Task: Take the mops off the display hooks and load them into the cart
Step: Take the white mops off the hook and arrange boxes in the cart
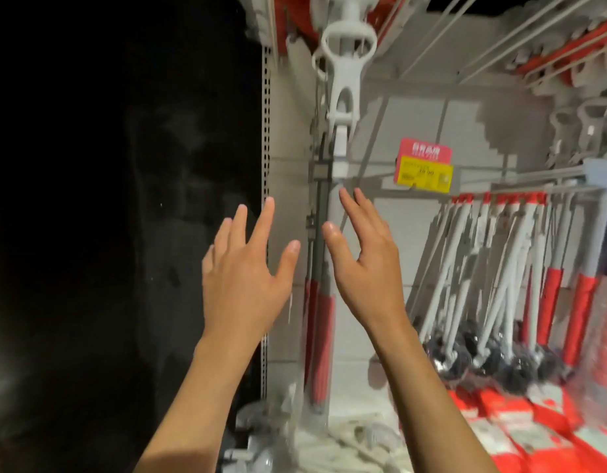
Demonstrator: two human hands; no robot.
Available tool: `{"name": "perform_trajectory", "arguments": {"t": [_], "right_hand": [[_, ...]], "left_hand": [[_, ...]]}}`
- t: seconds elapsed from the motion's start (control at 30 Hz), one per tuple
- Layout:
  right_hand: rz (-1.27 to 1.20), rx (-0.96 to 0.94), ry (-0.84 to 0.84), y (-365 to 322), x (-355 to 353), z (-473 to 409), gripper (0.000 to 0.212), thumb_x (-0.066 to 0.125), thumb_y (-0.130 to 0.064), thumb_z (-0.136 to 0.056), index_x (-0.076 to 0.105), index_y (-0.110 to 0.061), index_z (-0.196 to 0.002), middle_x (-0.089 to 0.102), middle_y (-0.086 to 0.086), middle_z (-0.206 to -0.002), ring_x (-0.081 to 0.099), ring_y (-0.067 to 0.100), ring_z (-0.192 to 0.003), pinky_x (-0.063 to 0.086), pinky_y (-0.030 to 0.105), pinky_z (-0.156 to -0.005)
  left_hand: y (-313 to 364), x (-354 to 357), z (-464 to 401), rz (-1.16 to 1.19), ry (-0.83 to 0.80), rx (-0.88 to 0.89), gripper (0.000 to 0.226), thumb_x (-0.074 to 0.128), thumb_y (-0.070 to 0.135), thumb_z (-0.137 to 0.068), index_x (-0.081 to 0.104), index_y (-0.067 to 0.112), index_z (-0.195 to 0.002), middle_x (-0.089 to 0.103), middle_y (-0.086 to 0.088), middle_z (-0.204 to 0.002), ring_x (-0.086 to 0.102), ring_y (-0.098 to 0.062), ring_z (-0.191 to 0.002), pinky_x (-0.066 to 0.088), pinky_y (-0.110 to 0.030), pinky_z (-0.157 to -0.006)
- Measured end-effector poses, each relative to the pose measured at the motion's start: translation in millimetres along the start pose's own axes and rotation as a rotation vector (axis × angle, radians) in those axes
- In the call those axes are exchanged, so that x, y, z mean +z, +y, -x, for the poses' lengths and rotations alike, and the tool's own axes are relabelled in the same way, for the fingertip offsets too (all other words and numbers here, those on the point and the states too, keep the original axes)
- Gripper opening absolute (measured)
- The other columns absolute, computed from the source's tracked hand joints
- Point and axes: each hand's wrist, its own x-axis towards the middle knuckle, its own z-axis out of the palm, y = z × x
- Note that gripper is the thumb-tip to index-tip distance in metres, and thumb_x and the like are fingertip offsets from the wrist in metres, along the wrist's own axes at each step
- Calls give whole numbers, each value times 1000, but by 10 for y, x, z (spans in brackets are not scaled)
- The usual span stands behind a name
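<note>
A mop with a grey and red handle hangs upright against the white back panel, its white loop end up on a hook. My left hand is raised with fingers spread, just left of the handle and holding nothing. My right hand reaches up with straight fingers just right of the handle, thumb close to it, gripping nothing. Several more mops with white and red handles and dark heads hang from a rail at the right. The cart is out of view.
A yellow and red price tag sticks out from the rail. A perforated shelf upright runs down the left edge of the panel; beyond it all is dark. White mop heads and red packages lie on the shelf below.
</note>
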Motion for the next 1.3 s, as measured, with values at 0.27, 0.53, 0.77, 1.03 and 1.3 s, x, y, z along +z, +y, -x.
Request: {"name": "perform_trajectory", "arguments": {"t": [0.27, 0.53, 0.77, 1.03, 1.3], "right_hand": [[127, 46, -175, -68, 264, 815, 64, 40, -59, -96, 30, -36, -155, 16, -11, -166, 4, 4, -153, 11, 30, -122], [-33, 13, -418, -311, 428, 1465, 66, 43, -57, -93, 31, -36, -155, 15, -12, -166, 1, 3, -153, 3, 23, -118], [-265, -129, -413, -609, 388, 2150, 61, 49, -50, -96, 50, -17, -147, 38, 9, -158, 26, 24, -151, 30, 42, -121], [-477, -268, -682, -1545, 236, 3001, 66, 40, -57, -97, 45, -19, -150, 36, 9, -159, 25, 25, -151, 30, 42, -120], [-714, -411, -1038, -2769, -112, 3774, 75, 28, -71, -90, 28, -35, -156, 14, -9, -167, -2, 5, -153, 16, 37, -125]], "left_hand": [[-399, -100, 832, -159, -101, -105, 71, 34, 64, -95, 8, 43, -158, 9, -3, -168, 3, -23, -155, 15, -50, -123], [-528, -560, 1757, -337, 10, -245, 70, 43, 62, -92, 41, 27, -153, 39, -15, -157, 36, -38, -145, 42, -62, -106], [-216, -1208, 2698, -552, 3, -543, 74, 37, 66, -93, 29, 30, -157, 30, -14, -162, 27, -36, -149, 36, -62, -111], [301, -2176, 3910, -680, 166, -872, 76, 28, 73, -87, 19, 45, -157, 16, -1, -167, 13, -25, -154, 24, -54, -121], [805, -3208, 4966, -880, 375, -1078, 74, 35, 70, -89, 21, 44, -156, 20, -3, -166, 16, -26, -153, 27, -55, -119]]}}
